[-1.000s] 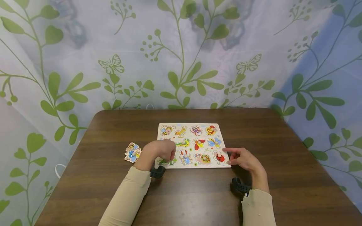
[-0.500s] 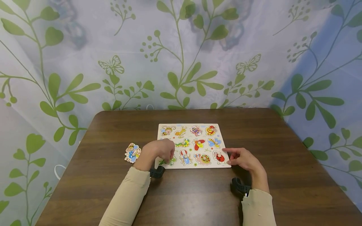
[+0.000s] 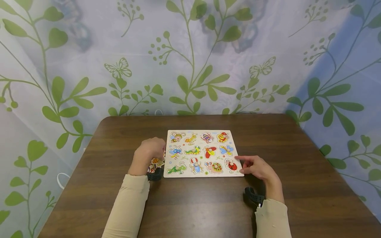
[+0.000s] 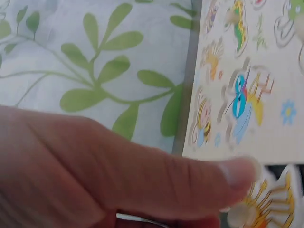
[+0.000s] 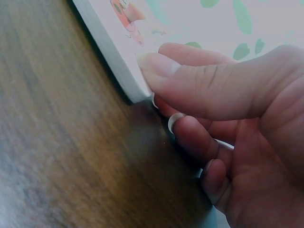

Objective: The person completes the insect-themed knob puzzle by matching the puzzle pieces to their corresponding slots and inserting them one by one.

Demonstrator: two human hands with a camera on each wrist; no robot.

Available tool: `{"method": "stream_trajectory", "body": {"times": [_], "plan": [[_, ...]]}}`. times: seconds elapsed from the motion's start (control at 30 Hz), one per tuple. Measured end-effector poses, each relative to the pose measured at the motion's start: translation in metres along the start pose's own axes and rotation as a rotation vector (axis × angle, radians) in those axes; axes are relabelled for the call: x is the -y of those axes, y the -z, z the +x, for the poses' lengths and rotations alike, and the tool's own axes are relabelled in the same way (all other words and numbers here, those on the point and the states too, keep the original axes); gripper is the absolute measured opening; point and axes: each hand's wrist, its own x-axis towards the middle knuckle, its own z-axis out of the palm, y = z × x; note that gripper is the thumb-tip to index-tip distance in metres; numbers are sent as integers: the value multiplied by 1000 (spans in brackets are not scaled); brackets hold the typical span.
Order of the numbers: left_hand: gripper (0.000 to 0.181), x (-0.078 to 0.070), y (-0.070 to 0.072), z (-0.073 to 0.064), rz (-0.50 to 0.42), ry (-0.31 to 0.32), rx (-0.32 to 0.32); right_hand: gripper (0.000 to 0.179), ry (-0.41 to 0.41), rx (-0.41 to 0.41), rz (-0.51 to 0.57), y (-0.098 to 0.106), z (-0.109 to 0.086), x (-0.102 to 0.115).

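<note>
The wooden insect puzzle board (image 3: pixel 200 174) lies flat, each visible place showing a knobbed insect. At its left edge my left hand (image 3: pixel 150 148) bends over several puzzle pieces (image 3: pixel 155 165), which the hand and wrist partly cover. In the left wrist view, the thumb (image 4: pixel 190 183) stretches over a yellow-orange insect piece (image 4: pixel 273 202) with a wooden knob; the other fingers are mostly hidden, and I cannot tell whether they pinch it. My right hand (image 3: pixel 257 167) rests at the board's front right corner, thumb (image 5: pixel 190 85) and forefinger along its edge, beside the ladybird piece (image 3: pixel 231 165).
The board and pieces lie on a dark brown wooden table (image 3: pixel 202 208). Behind it hangs a pale curtain (image 3: pixel 131 49) printed with green leaves and butterflies. Both wrists carry black mounts, such as the right wrist mount (image 3: pixel 254 197).
My left hand has moved left, from the green grasshopper piece to the loose pieces beside the board. The grasshopper and the blue-eyed mosquito now show uncovered. My right hand has stayed in place.
</note>
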Motion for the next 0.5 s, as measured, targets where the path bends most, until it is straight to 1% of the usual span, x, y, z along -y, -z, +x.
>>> {"method": "stream_trajectory", "body": {"times": [0.13,0.23,0.37,0.5], "plan": [[21,12,-1,0,-23,10,12,55,0,-1,4,0,-1,0],[23,18,-1,0,-38,25,35,55,-11,-9,11,0,-1,0],[22,22,-2,2,-38,51,68,55,-11,-9,13,0,0,-1],[20,24,-4,3,-32,55,71,55,-7,-11,11,0,0,-1]]}}
